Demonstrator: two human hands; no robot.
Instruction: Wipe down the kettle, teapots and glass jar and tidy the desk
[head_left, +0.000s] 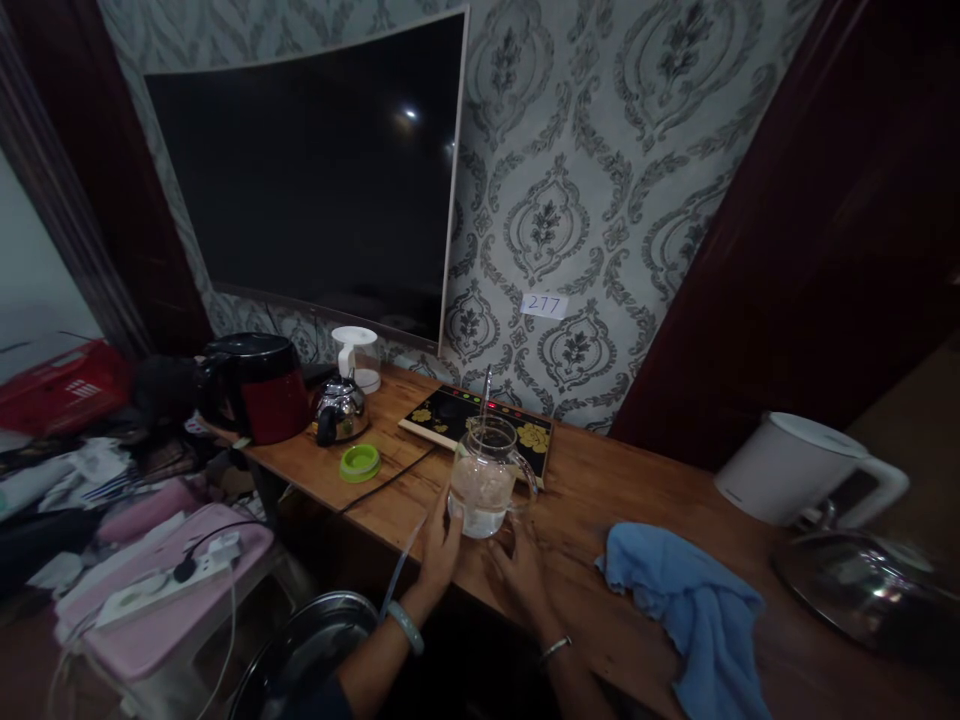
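Because the pot (482, 482) holds clear liquid (480, 503), keep it level

While the left hand (438, 550) has its grip clamped round one side, I cannot tell whether the right hand (523, 572) touches below the handle (532, 480). Even, unhurried pressure should limit slopping. The pot is at the near side of the worktop (622, 480), before a hotplate (437, 410); rightward are a cloth (682, 585) and white kettle (787, 470), behind, a television (315, 190) and patterned wallpaper (551, 225).

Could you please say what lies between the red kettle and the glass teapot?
In the head view, a small steel kettle, a green dish and a dark cable lie between the red kettle and the glass teapot.
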